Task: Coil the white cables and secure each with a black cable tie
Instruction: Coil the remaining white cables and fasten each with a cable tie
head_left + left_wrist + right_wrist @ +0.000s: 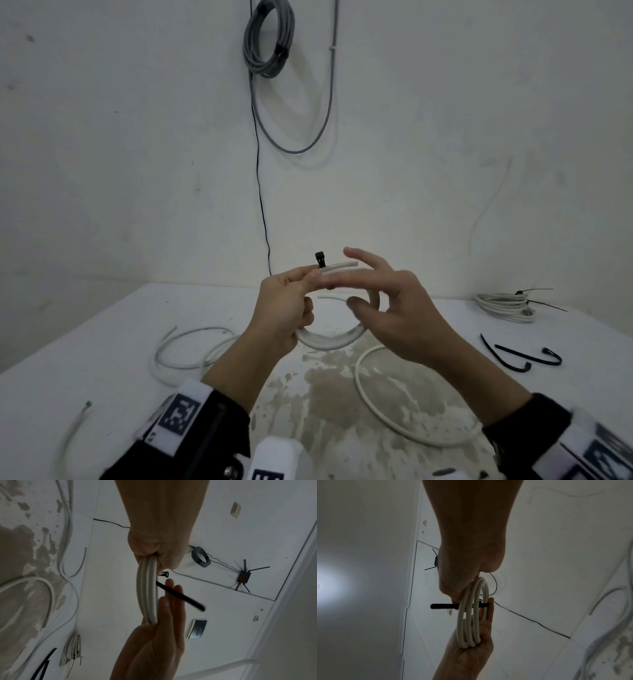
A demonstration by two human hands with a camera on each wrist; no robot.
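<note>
My left hand grips a small coil of white cable and holds it up above the table. A black cable tie is wrapped round the coil's top, its head sticking up by my left thumb. In the left wrist view the tie's strap juts out sideways across the straight fingers of my right hand. My right hand hovers at the coil's right side with fingers spread, touching the coil and strap. The right wrist view shows the coil with the strap running through it.
A coil tied with a black tie lies at the table's back right. Two loose black ties lie in front of it. Loose white cables lie at the left and under my right arm. A grey cable coil hangs on the wall.
</note>
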